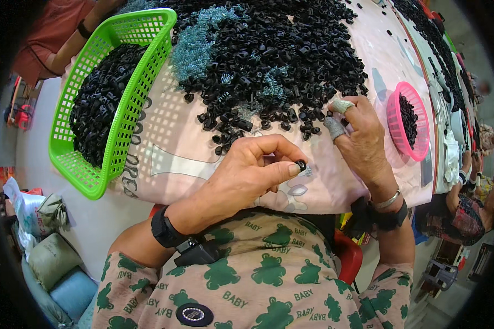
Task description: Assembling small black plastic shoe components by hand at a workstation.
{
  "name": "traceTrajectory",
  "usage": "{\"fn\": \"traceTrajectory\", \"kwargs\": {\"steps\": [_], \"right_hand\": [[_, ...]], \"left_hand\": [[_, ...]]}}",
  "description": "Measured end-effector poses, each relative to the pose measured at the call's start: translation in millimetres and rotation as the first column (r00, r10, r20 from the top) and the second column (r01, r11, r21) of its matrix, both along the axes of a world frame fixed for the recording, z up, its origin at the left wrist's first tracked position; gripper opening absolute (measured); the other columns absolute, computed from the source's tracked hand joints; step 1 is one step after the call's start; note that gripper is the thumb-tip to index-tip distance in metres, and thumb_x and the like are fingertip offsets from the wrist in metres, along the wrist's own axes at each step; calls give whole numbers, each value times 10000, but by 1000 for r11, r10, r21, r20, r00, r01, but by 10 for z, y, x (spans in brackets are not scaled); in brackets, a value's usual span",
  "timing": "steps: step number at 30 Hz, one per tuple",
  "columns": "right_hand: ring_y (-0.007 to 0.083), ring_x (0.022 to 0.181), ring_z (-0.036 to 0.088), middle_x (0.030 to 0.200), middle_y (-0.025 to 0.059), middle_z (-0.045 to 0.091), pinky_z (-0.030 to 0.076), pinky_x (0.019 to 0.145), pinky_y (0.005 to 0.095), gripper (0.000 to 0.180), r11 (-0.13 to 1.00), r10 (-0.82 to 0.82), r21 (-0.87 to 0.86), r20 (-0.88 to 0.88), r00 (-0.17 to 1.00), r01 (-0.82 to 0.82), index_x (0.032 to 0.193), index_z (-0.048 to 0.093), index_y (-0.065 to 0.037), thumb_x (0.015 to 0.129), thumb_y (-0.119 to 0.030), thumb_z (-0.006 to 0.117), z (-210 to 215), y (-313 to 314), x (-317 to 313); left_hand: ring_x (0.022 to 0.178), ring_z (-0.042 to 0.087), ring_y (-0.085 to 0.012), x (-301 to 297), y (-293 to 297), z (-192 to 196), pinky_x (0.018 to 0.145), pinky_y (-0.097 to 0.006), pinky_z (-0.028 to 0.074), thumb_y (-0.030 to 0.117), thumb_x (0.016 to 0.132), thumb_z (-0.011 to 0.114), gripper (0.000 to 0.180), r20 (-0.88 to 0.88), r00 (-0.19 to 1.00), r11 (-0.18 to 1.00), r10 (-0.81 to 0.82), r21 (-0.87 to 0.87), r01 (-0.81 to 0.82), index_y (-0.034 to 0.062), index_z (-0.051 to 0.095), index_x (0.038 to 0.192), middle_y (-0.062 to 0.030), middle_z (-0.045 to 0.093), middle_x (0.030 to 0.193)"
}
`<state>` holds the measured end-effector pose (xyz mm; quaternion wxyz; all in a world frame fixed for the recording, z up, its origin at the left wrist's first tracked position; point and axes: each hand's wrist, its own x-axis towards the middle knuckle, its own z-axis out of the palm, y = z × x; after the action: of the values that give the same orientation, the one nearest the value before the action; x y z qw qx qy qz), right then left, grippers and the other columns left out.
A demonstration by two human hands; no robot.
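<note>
Black ring (301,164) in curled left hand (250,172)

Small black ring (301,164) (round, glossy) pinched at table's near edge.

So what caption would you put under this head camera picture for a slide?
Left hand pinches a small black ring while the right hand reaches into the heap of black parts, between green basket and pink basket.
</note>
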<state>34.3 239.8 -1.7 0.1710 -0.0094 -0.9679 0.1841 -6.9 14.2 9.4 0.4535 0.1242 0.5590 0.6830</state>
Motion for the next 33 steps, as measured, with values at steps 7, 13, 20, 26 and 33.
{"fn": "traceTrajectory", "kwargs": {"steps": [7,13,20,26,33], "right_hand": [[274,713,587,768,104,578,479,615,342,219,999,-29,30,-103,994,32,925,615,-69,718,-40,680,-79,-35,80],[118,703,571,864,52,629,470,614,257,220,781,-122,-619,-22,992,82,1021,609,-39,810,-56,669,22,-275,295],[107,717,580,963,103,640,455,614,218,166,21,72,-1000,-12,997,-13,1067,583,-14,911,-63,556,138,-514,561],[103,700,581,951,115,652,473,627,231,193,93,97,-995,-14,995,-24,1108,561,-7,931,-73,523,65,-509,580],[88,693,573,901,98,654,464,619,220,222,153,58,-987,51,997,41,1124,589,-4,932,-99,533,64,-536,563]], "left_hand": [[550,438,-17,10,-14,-22,485,-159,349,115,860,630,152,0,1000,998,21,55,-21,26,635,983,50,519,664],[542,440,-28,24,-21,-39,469,-162,342,96,865,625,141,69,997,996,46,71,-51,22,622,984,34,519,660],[533,474,-51,36,1,-151,469,-168,380,96,873,626,148,149,988,986,46,151,-69,21,606,999,14,543,683],[548,504,-53,29,-11,-113,468,-159,393,104,878,623,187,181,982,986,43,152,-72,16,598,1041,-3,556,697],[543,501,-50,21,-16,-125,464,-155,386,117,885,618,195,181,982,988,45,137,-71,13,597,1049,1,558,701]]}}
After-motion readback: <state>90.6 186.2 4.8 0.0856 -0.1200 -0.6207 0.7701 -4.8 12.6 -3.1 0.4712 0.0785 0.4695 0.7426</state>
